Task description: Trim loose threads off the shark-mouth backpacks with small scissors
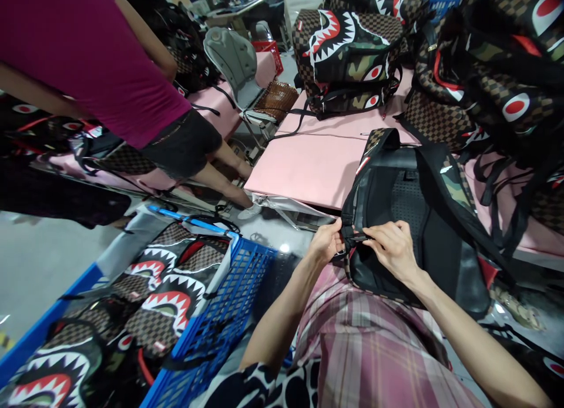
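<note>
A black backpack [405,220] with checkered and camouflage trim leans against the table edge and my lap, its padded back and shoulder straps facing up. My left hand [326,241] is closed on a black strap at the bag's left side. Close beside it, my right hand [391,246] pinches a small dark piece at the same strap, thumb and fingers together. The exact shape of that piece is too small to tell. A plaid cloth [361,343] covers my lap under the bag.
Shark-mouth backpacks [348,50] are piled on the pink table [308,161]. At the lower left, a blue crate [238,296] holds several more. A person in a magenta top [101,56] stands at the left, near a grey chair [233,61].
</note>
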Motion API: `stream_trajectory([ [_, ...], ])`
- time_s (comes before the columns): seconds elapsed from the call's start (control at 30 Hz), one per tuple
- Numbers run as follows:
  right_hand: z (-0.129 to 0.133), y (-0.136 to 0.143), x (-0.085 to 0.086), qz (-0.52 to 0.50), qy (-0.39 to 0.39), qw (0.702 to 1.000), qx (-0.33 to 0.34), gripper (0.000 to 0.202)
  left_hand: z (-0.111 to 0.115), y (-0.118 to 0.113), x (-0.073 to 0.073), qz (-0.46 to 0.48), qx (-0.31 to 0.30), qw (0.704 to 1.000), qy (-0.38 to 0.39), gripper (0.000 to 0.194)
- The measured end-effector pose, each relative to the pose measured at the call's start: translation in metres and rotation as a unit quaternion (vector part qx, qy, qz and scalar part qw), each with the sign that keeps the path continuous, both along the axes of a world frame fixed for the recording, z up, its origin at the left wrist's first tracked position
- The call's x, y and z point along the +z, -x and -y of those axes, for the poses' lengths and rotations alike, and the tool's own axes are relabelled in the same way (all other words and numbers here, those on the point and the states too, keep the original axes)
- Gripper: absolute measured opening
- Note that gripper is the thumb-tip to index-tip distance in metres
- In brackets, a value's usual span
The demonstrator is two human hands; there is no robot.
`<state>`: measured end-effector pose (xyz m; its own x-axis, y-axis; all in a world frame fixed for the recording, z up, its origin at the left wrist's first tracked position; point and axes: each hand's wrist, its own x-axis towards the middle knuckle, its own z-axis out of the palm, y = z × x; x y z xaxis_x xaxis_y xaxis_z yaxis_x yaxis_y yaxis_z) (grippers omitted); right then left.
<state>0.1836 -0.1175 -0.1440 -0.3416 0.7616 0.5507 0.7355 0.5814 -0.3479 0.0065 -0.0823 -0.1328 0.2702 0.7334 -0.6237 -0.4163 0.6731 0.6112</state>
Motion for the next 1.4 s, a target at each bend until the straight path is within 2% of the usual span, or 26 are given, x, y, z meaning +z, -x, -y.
stream_trajectory([
  [0.4, -0.001, 0.008, 0.006, 0.038, -0.048, 0.998, 0.009, 0.012, 0.002, -0.001, -0.001, -0.021, -0.010, 1.000, -0.005, 0.032],
  [0.57, 0.000, 0.005, 0.003, -0.060, 0.003, 0.998, -0.020, 0.012, 0.001, -0.001, -0.002, -0.010, -0.015, 1.000, -0.004, 0.032],
  [0.7, 0.001, 0.007, 0.003, -0.031, 0.017, 0.999, 0.005, 0.013, 0.001, -0.001, -0.004, -0.013, -0.009, 1.000, -0.012, 0.030],
  [0.77, 0.002, 0.007, 0.003, -0.080, 0.061, 0.995, -0.008, 0.012, 0.004, 0.001, -0.003, 0.001, -0.011, 0.999, -0.037, 0.032],
  [0.87, 0.002, 0.004, 0.006, -0.224, 0.153, 0.961, -0.046, 0.015, 0.013, 0.005, 0.001, 0.026, -0.024, 0.993, -0.109, 0.040],
  [0.93, 0.003, 0.003, 0.008, -0.256, 0.184, 0.948, -0.043, 0.025, 0.017, 0.008, 0.004, 0.026, -0.033, 0.988, -0.147, 0.043],
  [1.0, 0.003, 0.006, 0.010, -0.238, 0.178, 0.955, -0.014, 0.033, 0.019, 0.009, 0.006, 0.020, -0.039, 0.986, -0.163, 0.045],
  [1.1, 0.004, 0.018, 0.011, -0.222, 0.129, 0.966, 0.016, 0.017, 0.019, 0.009, 0.007, 0.020, -0.048, 0.984, -0.170, 0.046],
  [1.23, 0.010, 0.039, 0.006, -0.252, 0.081, 0.964, -0.019, 0.008, 0.023, 0.006, 0.010, -0.016, -0.055, 0.984, -0.170, 0.044],
  [1.33, 0.012, 0.045, 0.002, -0.284, 0.110, 0.952, -0.045, 0.008, 0.028, 0.002, 0.009, -0.080, -0.042, 0.984, -0.156, 0.045],
  [1.4, 0.012, 0.033, 0.003, -0.334, 0.132, 0.931, -0.062, 0.011, 0.030, -0.001, 0.007, -0.117, -0.065, 0.981, -0.144, 0.048],
])
